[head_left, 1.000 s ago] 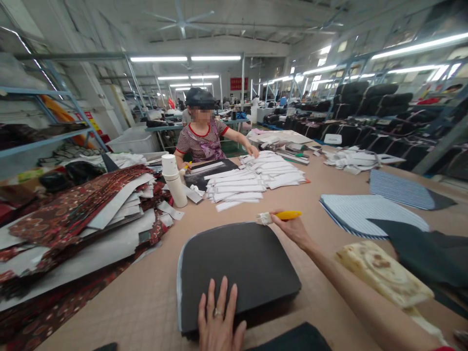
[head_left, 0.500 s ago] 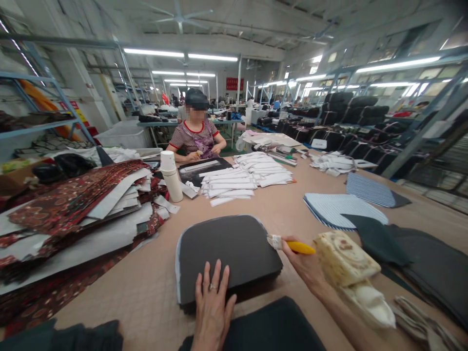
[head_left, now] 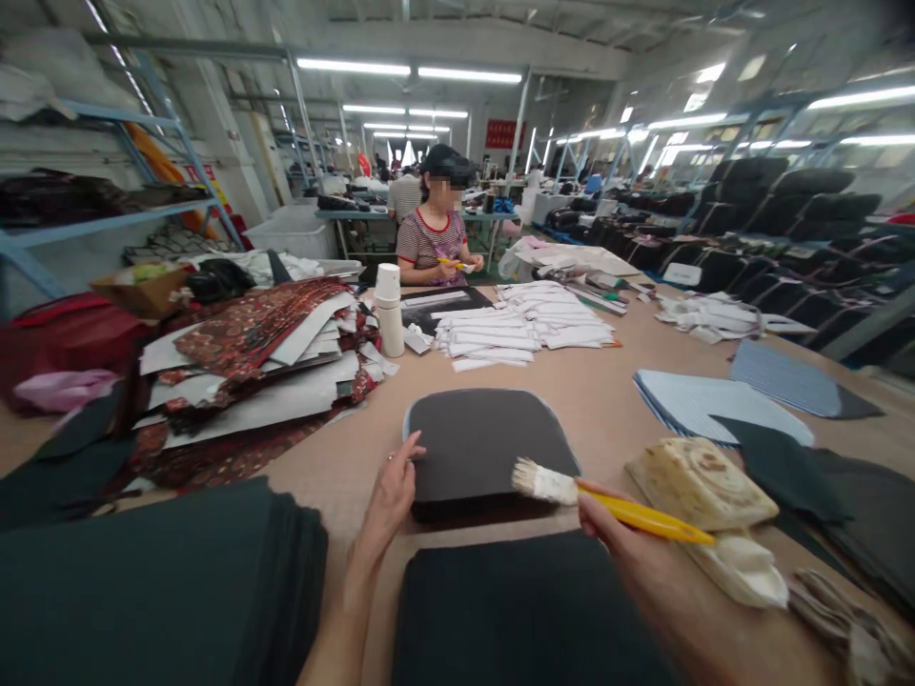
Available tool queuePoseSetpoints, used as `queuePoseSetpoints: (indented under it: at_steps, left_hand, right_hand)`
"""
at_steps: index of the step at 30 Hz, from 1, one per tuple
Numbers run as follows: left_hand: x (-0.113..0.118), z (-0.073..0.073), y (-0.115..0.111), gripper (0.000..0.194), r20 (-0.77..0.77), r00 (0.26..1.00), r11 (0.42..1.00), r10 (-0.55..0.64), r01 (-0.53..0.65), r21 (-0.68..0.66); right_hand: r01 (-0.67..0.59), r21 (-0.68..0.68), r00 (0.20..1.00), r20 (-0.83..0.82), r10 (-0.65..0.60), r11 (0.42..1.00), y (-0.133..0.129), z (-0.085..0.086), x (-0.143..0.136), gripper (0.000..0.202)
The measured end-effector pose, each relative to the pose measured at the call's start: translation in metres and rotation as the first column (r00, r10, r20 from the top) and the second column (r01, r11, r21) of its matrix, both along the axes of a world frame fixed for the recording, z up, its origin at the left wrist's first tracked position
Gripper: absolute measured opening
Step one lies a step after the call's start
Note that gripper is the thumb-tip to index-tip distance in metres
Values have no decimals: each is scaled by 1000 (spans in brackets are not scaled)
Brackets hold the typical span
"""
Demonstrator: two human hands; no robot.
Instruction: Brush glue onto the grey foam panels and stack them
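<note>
My right hand (head_left: 616,545) grips a paintbrush (head_left: 643,516) with a yellow handle. Its whitened bristles are over the near right part of a stack of dark grey rounded panels (head_left: 486,443). A pale line edges the top panel. At the stack's left side is my left hand (head_left: 395,476), its fingers partly stretched and the fingertips at the panel edge; it holds nothing that I can see. A second stack of dark green pieces (head_left: 515,610) lies nearer me. Right of the brush stands a cream-coloured, stained container (head_left: 704,484), with a white lump beside it.
Dark green fabric (head_left: 143,581) is stacked at near left, behind it patterned red fabric with white sheets (head_left: 286,381). White paper cups (head_left: 390,314) and white strips (head_left: 521,324) lie farther back. Blue striped panels (head_left: 715,400) are at right. A person (head_left: 433,243) across the table holds a yellow-handled tool.
My left hand has slid from the top of the panel stack to its left edge. The brush has come from the right edge inward and nearer me. The view has turned left.
</note>
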State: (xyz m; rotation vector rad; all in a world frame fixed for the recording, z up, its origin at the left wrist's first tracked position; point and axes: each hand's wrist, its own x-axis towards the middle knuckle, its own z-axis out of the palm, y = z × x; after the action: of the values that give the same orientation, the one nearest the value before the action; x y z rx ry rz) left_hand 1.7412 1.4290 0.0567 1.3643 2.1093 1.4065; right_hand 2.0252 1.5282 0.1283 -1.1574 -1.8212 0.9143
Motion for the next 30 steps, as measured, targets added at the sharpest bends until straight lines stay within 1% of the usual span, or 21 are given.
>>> queuePoseSetpoints:
  at_steps: [2, 4, 6, 8, 9, 11, 15, 17, 20, 22, 24, 25, 27, 30]
  left_hand:
    - [-13, -5, -9, 53, 41, 999, 999, -35, 36, -12]
    - [-17, -13, -14, 52, 66, 995, 998, -69, 69, 0]
    - [-16, -19, -15, 52, 81, 993, 996, -87, 85, 21]
    - [-14, -24, -14, 53, 89, 992, 995, -90, 87, 40]
    - [-14, -26, -13, 53, 89, 992, 996, -87, 83, 45]
    - [-14, -29, -11, 54, 89, 993, 996, -75, 71, 47]
    - [-14, -33, -8, 54, 84, 996, 999, -33, 31, 25]
    - [-13, -33, -7, 54, 71, 997, 1000, -13, 12, 16]
    - [-10, -31, -6, 56, 36, 999, 1000, -2, 2, -3]
    - [-9, -30, -6, 57, 11, 1000, 1000, -1, 1, -24]
    - [-9, -29, -6, 58, -11, 1000, 999, -1, 0, -46]
    - [-9, -28, -6, 58, -21, 1000, 998, -1, 0, -57]
    - [-11, -27, -7, 58, -42, 999, 997, -2, -2, -78]
    - [-10, -20, -8, 59, -82, 997, 993, -8, -2, -116]
  right_hand:
    - [-123, -133, 988, -108, 109, 983, -10, -4, -32, 36]
    - [-223, -224, 963, -204, 178, 949, -22, -14, -66, 39]
    - [-306, -268, 936, -260, 237, 914, -33, -27, -98, 41]
    - [-355, -285, 920, -276, 278, 890, -40, -39, -120, 43]
    - [-359, -290, 919, -276, 282, 887, -41, -43, -126, 43]
    - [-330, -280, 931, -252, 263, 901, -38, -48, -126, 44]
    - [-237, -246, 965, -172, 198, 940, -29, -45, -107, 43]
    - [-245, -270, 961, -194, 197, 931, -31, -43, -108, 44]
    - [-303, -307, 943, -232, 238, 902, -36, -45, -124, 44]
    - [-304, -311, 944, -223, 241, 901, -33, -48, -130, 44]
    - [-272, -299, 953, -215, 213, 915, -20, -51, -119, 44]
    - [-242, -288, 961, -204, 188, 926, -9, -52, -106, 43]
    - [-147, -256, 983, -148, 112, 955, 20, -53, -68, 43]
    - [38, -183, 999, -7, -40, 982, 71, -50, 6, 41]
